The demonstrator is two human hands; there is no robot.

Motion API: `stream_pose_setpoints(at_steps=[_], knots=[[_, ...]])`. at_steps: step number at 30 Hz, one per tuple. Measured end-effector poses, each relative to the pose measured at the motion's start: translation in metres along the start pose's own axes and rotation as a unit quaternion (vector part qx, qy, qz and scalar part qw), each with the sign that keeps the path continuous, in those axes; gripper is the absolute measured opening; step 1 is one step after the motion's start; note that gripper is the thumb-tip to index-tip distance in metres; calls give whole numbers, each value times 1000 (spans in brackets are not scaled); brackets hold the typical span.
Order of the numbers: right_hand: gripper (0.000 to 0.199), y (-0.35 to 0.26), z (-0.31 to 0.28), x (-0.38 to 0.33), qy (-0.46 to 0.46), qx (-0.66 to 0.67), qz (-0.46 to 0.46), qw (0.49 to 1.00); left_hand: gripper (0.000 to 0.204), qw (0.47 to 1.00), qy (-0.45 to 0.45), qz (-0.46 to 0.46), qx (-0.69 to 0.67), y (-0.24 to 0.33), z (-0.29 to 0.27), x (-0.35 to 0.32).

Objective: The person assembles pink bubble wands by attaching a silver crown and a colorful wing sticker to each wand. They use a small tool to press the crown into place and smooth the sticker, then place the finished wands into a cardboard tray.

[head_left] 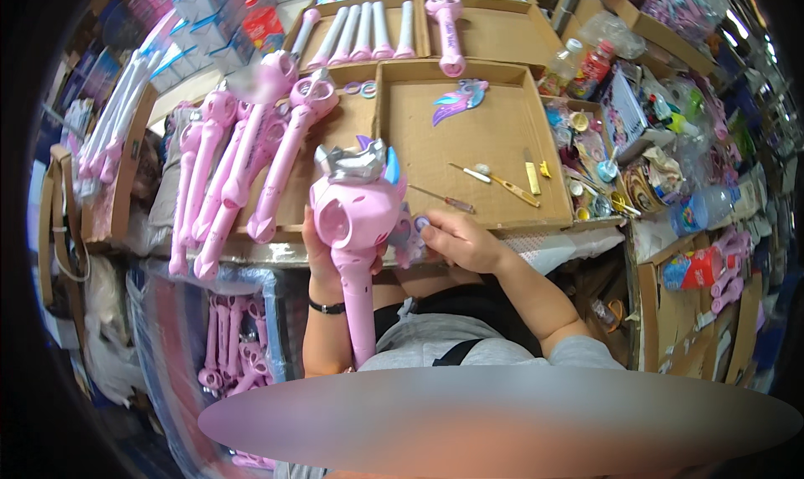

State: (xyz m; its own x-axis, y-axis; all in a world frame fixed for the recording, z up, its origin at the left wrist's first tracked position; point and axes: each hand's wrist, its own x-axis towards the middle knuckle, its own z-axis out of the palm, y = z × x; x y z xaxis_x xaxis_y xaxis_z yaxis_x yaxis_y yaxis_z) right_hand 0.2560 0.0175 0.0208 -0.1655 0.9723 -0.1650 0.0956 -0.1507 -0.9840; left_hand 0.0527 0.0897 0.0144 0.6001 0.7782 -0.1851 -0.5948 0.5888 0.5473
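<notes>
- The near right tray (431,157) on the worktop holds a purple and blue wing (461,100) at its far side, with a screwdriver (445,200), a white pen-like tool (476,174), a long brown tool (512,190), a yellow-handled blade (532,173) and a yellow clip (545,169) nearer.
- The near left tray (347,131) carries small rings (368,90) at its far edge; a cluster of pink wands (237,165) lies across its left side.
- The far left tray (414,10) contains a row of white tubes (363,31); the far right tray (507,28) has a pink handle (450,35) lying over its near edge.
- Right of the trays, a small box holds paint pots (579,121), with two bottles (576,69) standing beyond it.
- At near left, a plastic-lined bin (155,328) contains more pink parts (234,337).
- Dark lettering runs along the pink handle; a red bottle (262,25) at far left bears a printed label.
- The left hand (321,249) is curled around the held wand (358,215) just below its silver crown and pink head, before the person's body, near the worktop's edge.
- The right hand (459,238) has thumb and fingers pinched together on a small purple winged piece (409,240), just right of the wand's head; whether the two are joined is unclear.
</notes>
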Motion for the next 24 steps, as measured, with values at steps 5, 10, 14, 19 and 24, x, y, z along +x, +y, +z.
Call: stream_pose_setpoints(at_steps=[5, 10, 14, 19, 24], knots=[[29, -4, 4, 17, -65, -130, -41, 989, 88, 999, -29, 0, -28, 4, 10, 5], [30, -15, 11, 24, -93, -129, 27, 987, 75, 992, -103, 16, -66, 10, 12, 6], [32, -13, 36, 8, 164, 57, -84, 981, 74, 994, 4, 106, 42, 20, 17, 0], [13, -4, 64, 16, 213, 43, -259, 941, 73, 982, 55, 96, 154, 8, 24, -8], [13, -7, 68, 14, 248, 81, -212, 942, 77, 976, 38, 67, 202, -4, 18, -16]])
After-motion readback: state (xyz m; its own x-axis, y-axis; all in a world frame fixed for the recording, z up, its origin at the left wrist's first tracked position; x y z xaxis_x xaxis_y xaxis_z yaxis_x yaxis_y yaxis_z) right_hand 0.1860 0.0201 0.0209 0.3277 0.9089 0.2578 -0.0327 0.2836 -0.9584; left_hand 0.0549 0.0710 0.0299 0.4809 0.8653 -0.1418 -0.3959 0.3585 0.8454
